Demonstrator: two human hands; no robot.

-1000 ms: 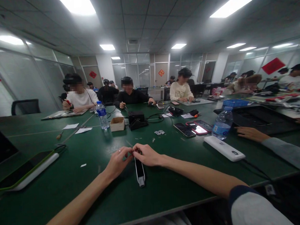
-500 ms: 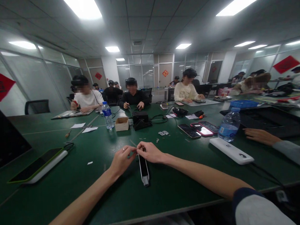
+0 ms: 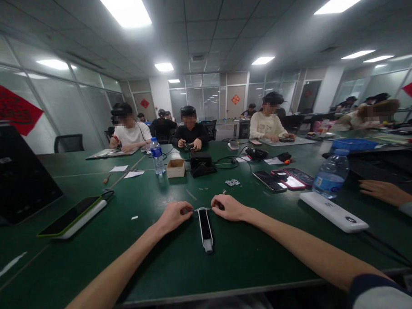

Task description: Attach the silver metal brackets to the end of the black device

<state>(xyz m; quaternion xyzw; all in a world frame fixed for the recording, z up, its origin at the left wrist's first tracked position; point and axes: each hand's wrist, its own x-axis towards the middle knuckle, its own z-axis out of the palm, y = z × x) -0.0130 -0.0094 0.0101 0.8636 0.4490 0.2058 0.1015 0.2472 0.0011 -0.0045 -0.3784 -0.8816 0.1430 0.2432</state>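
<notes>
Green worktop (image 3: pixel 95 273), seen from the wearer's head, near edge at the foot of the view. The left hand (image 3: pixel 173 217) and right hand (image 3: pixel 229 207), joined a moment ago, now stand apart, one on either side of a black, white-rimmed slim device (image 3: pixel 205 229) lying lengthwise just in from the near edge. Each grip is curled, fingertips reaching toward a thin bright sliver (image 3: pixel 202 210) across the device's far end; whether either grip has hold of it cannot be told. Small silver metal pieces (image 3: pixel 232 182) lie farther out, near three smartphones (image 3: pixel 270 181). A co-worker's hand (image 3: pixel 385 192) rests toward the right, beyond a white power bank (image 3: pixel 333 212).
</notes>
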